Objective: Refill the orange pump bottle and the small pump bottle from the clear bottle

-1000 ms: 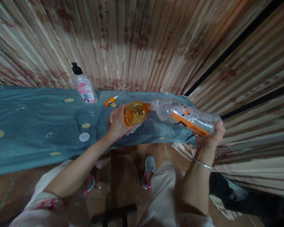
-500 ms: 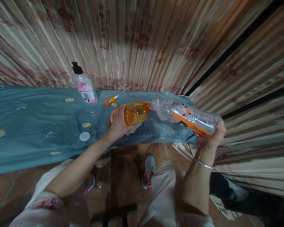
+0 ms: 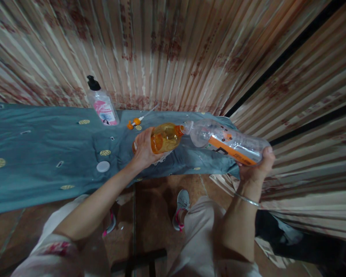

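Note:
My left hand (image 3: 144,148) is closed around the body of an amber bottle (image 3: 165,138), which tilts with its neck toward the right. At the other side, my right hand (image 3: 258,165) grips the base end of a large clear plastic bottle (image 3: 230,142) with an orange label. The clear bottle lies nearly sideways, its base toward the right. The two bottle mouths meet, neck to neck. An orange pump head (image 3: 135,122) with a thin clear tube rests on the cloth behind my left hand. A round white cap (image 3: 103,166) lies left of that hand.
A clear pump bottle (image 3: 105,107) with a black head and pink label stands at the back. Teal patterned cloth (image 3: 46,154) covers the narrow table. Pleated curtains (image 3: 161,50) hang behind and to the right, with a dark pole (image 3: 282,57) crossing them.

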`<state>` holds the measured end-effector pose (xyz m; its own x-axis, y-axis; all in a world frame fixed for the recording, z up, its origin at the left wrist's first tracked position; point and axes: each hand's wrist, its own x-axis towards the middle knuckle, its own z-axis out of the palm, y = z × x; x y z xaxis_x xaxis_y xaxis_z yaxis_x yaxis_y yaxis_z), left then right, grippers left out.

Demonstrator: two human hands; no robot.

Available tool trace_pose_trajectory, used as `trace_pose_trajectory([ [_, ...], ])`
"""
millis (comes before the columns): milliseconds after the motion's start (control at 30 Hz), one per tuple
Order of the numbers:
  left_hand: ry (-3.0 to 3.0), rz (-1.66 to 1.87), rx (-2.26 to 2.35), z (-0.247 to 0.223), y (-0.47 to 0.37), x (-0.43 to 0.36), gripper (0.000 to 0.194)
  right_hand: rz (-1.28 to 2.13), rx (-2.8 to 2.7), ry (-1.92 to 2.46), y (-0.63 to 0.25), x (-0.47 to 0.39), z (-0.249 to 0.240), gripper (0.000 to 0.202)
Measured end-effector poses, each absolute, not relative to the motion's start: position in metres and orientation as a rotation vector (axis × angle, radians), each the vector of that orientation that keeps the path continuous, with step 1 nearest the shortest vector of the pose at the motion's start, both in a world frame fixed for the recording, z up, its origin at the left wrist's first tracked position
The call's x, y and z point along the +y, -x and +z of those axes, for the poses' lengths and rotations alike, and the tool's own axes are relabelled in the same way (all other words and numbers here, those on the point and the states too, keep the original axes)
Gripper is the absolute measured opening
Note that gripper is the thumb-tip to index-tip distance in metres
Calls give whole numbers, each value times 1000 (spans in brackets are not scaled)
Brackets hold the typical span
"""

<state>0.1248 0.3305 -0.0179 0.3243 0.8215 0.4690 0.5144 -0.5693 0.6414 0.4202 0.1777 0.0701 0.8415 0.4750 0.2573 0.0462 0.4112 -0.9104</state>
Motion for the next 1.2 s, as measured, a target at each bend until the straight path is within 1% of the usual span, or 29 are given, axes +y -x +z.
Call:
trace_pose_trajectory([
  [300, -2241, 1123, 1198, -21, -125, 331, 99, 282, -541, 1131, -419, 177, 71, 50],
  [500, -2230, 1125, 1197, -19, -126, 330, 95, 270, -515, 1124, -421, 179, 69, 48],
  [933, -2222, 1115, 1187, -22, -124, 332, 100, 272, -551, 1133, -421, 178, 69, 47],
  [1200, -2243, 1126, 1197, -22, -126, 332, 98, 267, -524, 1119, -420, 179, 70, 49],
])
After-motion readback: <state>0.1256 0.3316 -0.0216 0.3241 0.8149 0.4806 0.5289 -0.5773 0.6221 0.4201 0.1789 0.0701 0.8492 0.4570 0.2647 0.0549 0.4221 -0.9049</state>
